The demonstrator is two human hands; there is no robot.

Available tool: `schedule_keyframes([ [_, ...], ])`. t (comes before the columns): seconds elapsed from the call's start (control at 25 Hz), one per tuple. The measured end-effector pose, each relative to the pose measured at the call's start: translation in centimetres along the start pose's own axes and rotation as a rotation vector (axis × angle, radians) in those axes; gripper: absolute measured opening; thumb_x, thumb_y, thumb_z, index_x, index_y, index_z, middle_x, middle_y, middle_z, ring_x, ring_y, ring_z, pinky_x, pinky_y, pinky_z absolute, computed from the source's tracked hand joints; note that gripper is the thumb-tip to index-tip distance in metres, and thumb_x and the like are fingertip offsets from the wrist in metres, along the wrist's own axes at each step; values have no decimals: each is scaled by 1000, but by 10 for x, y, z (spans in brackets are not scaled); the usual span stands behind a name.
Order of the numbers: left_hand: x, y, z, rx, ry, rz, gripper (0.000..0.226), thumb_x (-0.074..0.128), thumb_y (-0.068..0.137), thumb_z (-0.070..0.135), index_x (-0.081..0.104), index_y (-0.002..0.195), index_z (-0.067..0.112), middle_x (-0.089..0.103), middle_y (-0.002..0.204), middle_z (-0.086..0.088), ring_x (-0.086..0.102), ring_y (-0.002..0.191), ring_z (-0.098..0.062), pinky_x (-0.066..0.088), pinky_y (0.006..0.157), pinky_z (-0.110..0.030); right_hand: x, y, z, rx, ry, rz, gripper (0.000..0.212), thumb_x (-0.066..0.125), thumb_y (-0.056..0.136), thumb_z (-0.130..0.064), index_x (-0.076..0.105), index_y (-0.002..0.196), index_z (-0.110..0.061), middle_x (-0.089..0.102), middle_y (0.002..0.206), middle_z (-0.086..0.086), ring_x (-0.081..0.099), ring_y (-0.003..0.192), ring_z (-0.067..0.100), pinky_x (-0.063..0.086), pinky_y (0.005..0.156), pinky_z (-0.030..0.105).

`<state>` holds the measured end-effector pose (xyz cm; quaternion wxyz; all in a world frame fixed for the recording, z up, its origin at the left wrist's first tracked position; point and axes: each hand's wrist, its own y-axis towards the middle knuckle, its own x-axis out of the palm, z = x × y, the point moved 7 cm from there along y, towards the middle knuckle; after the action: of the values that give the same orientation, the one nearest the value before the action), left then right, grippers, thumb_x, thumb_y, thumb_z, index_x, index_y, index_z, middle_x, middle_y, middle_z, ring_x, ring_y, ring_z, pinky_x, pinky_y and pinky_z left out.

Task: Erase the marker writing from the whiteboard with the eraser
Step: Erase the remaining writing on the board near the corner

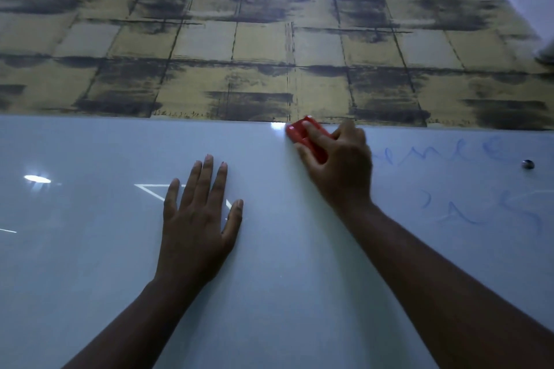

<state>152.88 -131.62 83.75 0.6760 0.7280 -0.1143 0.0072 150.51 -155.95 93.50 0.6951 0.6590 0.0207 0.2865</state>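
Now gripping the glossy red eraser [305, 136] in the right hand [338, 165], fingers curled over it, pressing it at the whiteboard [269, 278] top edge. Left hand [199, 219] lying flat, fingers spread. Faint blue writing [467, 183] showing right of the eraser.

I see a red eraser [307, 136] in my right hand [340, 169], bright against the pale blue-grey whiteboard [284, 249]. To the right of it I make out faint blue marker writing [479, 186], smeared and too blurred for me to read. A small dark, shiny round piece [528, 164] sits on the board near that writing. Above the board I see wallpaper [269, 33] in a grid of mustard-yellow and grey squares, streaked with black brushed smudges and thin dark lines.
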Motion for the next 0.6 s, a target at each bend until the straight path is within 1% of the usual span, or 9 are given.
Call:
schedule_keyframes([
  [0.12,0,-1,2,1,-13,-4,70,26,106,52,27,168,18,18,177,-5,16,163,-20,13,132,-51,-25,1,60,191,-83,77,49,69,94,-47,65,138,-26,55,107,15,53,96,33,54,80,51],
  [0.2,0,-2,1,-5,-17,-4,70,27,107,51,26,168,19,17,177,-5,16,164,-20,13,132,-52,-37,0,81,297,-110,112,48,69,94,-46,68,136,-23,55,111,15,53,98,33,53,85,52],
  [0.28,0,-3,3,-5,-11,3,70,28,106,50,26,168,18,18,177,-6,17,163,-21,14,132,-52,-39,-5,86,352,-112,132,46,68,93,-46,70,133,-23,54,111,14,52,99,33,53,85,52],
  [0.36,0,-5,4,-10,2,1,70,28,106,49,26,168,18,17,177,-6,17,164,-22,14,131,-53,-36,-12,74,376,-87,139,45,67,93,-45,71,131,-22,54,109,15,52,99,36,53,84,52],
  [0.44,1,-5,4,-10,13,-8,70,27,106,49,26,168,17,17,177,-6,16,164,-22,14,131,-53,-30,-24,45,309,-72,111,45,65,92,-44,70,131,-22,54,105,16,52,97,37,53,81,50],
  [0.52,1,-4,5,-24,12,-23,71,25,106,50,27,168,15,17,177,-7,16,164,-24,13,130,-55,-23,-40,8,141,-44,39,48,62,92,-44,68,133,-22,53,104,14,52,94,34,51,77,45],
  [0.6,-4,-4,12,-64,11,-34,74,26,104,53,31,166,12,19,176,-9,17,163,-26,14,128,-61,-17,-58,-22,-52,4,-65,54,61,91,-44,63,139,-20,52,107,13,50,95,30,51,76,41],
])
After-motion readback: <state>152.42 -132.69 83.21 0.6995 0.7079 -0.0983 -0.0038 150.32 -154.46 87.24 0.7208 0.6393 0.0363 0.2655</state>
